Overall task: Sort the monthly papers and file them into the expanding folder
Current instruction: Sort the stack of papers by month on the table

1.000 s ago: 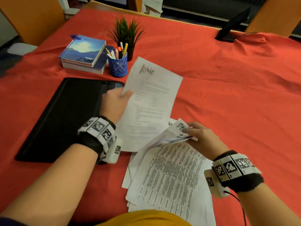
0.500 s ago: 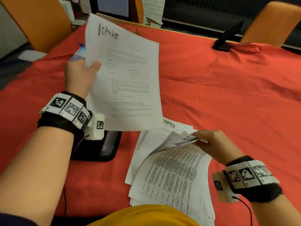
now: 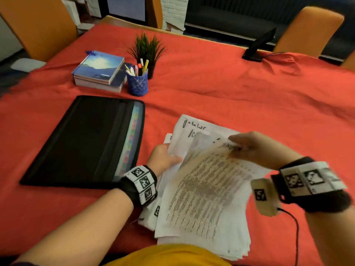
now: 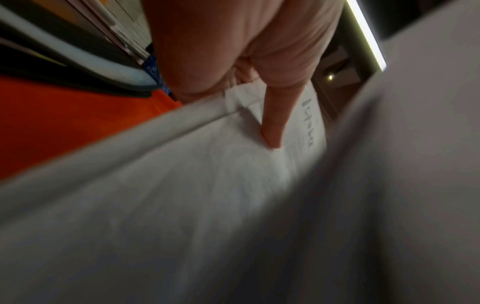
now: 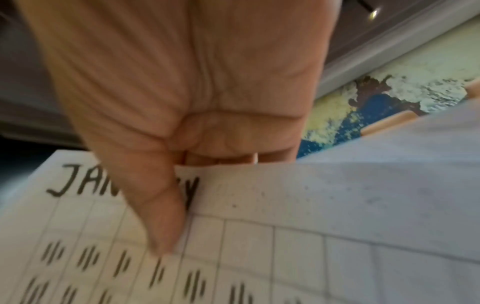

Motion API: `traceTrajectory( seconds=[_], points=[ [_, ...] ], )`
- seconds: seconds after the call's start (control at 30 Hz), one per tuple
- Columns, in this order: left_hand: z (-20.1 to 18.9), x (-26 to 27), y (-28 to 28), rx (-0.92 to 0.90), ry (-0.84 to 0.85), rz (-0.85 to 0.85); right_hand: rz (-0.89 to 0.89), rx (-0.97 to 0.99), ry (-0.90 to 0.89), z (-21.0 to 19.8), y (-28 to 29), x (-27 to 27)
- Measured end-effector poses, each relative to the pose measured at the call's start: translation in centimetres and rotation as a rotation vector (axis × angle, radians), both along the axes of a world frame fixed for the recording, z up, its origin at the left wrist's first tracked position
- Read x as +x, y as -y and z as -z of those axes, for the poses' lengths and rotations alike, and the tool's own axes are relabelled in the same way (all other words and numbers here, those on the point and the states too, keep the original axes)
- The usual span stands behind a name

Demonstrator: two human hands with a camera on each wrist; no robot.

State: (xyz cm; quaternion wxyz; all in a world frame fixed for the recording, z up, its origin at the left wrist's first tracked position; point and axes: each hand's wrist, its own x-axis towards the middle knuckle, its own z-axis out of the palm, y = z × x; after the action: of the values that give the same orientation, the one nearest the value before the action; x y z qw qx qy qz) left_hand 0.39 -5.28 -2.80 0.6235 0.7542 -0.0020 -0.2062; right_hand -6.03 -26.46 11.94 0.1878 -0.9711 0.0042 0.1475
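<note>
Right hand pinching January sheet, left hand gripping papers

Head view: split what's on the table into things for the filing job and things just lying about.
For the job:
expanding folder
October sheet, gripped by left hand
January sheet, pinched by right hand
paper pile

Lying about:
books
pen cup
potted plant

A loose stack of white printed papers lies fanned at the desk's near edge, upper sheets lifted; one has a handwritten month heading. The black expanding folder lies flat just left, coloured tabs showing along its open right edge.
</note>
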Motion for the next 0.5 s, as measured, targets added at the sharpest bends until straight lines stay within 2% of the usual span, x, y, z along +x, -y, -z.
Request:
traceTrajectory(
  seconds=[0.1,0.23,0.3,0.37,0.5],
  points=[
    [0.3,-0.6,0.3,-0.067,-0.021,0.021,0.038,-0.001,0.037,4.5,-1.0,-0.2],
    [0.9,-0.6,0.6,-0.071,-0.049,0.067,0.101,0.002,0.145,7.8,-0.8,-0.1],
    [1.1,-0.7,0.4,-0.153,-0.165,0.143,0.13,0.019,0.224,8.9,-0.4,0.0],
    [1.3,-1.3,0.5,-0.192,-0.202,0.258,0.13,0.018,0.288,10.0,0.0,0.0],
    [2.5,-2.0,0.7,0.135,0.047,0.443,0.121,0.097,0.419,11.1,0.6,0.0]
  ],
)
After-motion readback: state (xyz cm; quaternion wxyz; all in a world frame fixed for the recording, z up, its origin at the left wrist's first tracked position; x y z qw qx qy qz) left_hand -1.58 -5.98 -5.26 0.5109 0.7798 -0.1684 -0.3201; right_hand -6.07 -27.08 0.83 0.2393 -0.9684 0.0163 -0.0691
